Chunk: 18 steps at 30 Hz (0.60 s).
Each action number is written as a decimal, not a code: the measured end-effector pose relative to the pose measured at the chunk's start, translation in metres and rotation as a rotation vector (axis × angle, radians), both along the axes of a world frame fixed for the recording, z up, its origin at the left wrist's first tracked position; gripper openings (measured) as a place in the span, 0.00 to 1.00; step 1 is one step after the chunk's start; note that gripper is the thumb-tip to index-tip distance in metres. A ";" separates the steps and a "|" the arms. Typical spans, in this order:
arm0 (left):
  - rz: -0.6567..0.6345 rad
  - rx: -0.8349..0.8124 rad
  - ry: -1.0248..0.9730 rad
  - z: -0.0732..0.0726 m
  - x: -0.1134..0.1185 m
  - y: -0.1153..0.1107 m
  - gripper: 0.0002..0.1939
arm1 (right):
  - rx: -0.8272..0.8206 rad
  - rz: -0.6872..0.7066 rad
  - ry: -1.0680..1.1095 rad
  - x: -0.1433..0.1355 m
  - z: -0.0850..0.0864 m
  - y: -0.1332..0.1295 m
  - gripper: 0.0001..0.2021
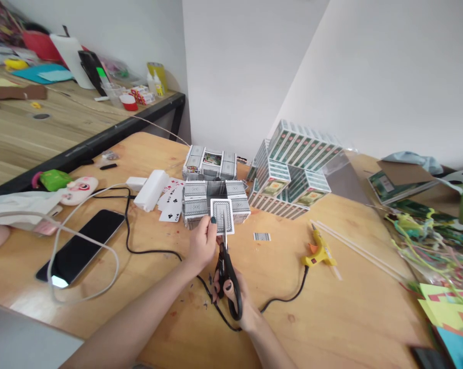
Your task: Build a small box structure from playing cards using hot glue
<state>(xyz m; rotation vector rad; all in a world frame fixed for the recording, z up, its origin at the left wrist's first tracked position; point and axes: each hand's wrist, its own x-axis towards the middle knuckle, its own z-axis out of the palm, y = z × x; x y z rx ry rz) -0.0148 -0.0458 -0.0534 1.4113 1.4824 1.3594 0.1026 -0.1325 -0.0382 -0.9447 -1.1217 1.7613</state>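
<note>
My left hand (pixel 203 240) pinches the lower left edge of a playing card (pixel 218 211), whose grey patterned back faces me. Black-handled scissors (pixel 225 256) are in my right hand (pixel 235 297), its fingers through the loops. Their blades lie over the card, running up from its bottom edge. Right behind the card stands a block built of playing cards (pixel 195 197), with a gap in its middle. A second card structure (pixel 213 159) sits just beyond it. Several loose cards (pixel 172 202) lie face up to the left, and a small cut card piece (pixel 262 237) rests to the right.
Stacked green-and-white card boxes (pixel 290 169) stand at the back right. A yellow glue gun (pixel 319 248) lies right, its black cord crossing under my hands. Clear glue sticks (pixel 358 249) lie beyond. On the left are a phone (pixel 87 243), white cable and white box (pixel 151 190).
</note>
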 end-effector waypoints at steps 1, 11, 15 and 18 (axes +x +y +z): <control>-0.002 0.001 0.000 0.000 0.000 0.000 0.13 | -0.002 0.001 0.002 0.000 0.000 0.000 0.28; 0.001 0.000 0.012 -0.001 0.000 0.001 0.13 | -0.040 -0.008 -0.024 -0.002 -0.006 -0.001 0.28; 0.014 0.010 0.032 0.000 0.001 0.002 0.13 | -0.062 -0.035 0.007 -0.005 -0.010 -0.002 0.28; 0.002 0.002 0.022 -0.002 0.001 0.002 0.13 | -0.078 -0.066 0.052 -0.008 -0.013 -0.002 0.27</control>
